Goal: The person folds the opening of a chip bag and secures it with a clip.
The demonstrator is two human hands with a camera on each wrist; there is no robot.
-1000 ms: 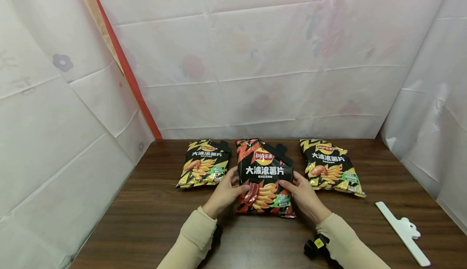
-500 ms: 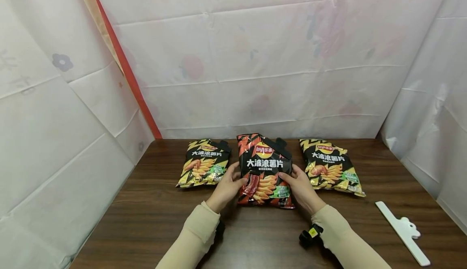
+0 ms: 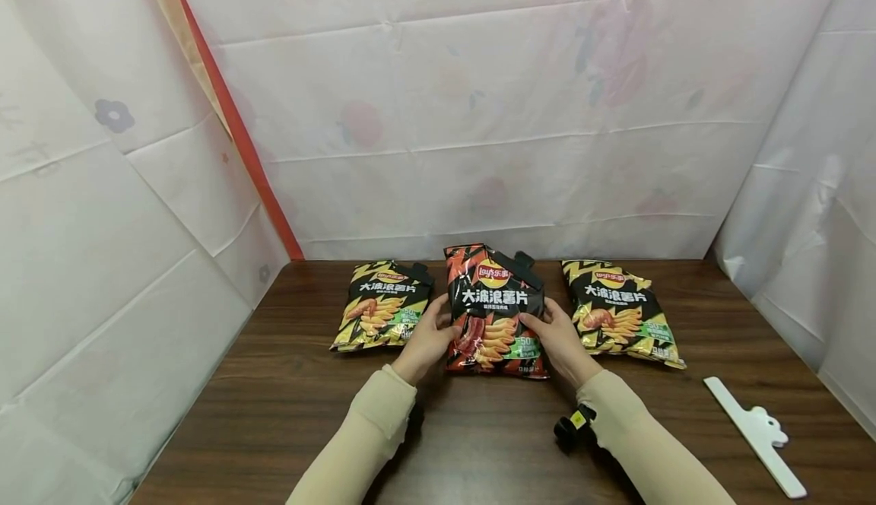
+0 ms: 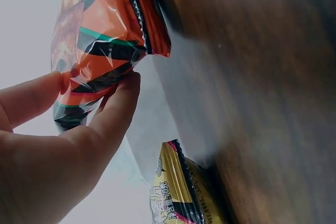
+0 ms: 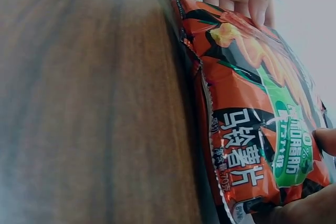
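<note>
As fingers curl, both hands (image 3: 494, 341) grip red bag (image 3: 496, 307).

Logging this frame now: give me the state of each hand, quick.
Left hand: holding the left side of the red chip bag, thumb in front, fingers behind.
Right hand: holding the right side of the same bag.

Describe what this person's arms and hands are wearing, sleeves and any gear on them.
Both arms wear long, cream-beige sleeves that end at the wrists, with loose folds at the cuffs. The left hand and right hand are bare: no gloves, and no rings or watch show. A small black device with a yellow tag sits under the right wrist; a dark shape shows under the left sleeve.
</note>
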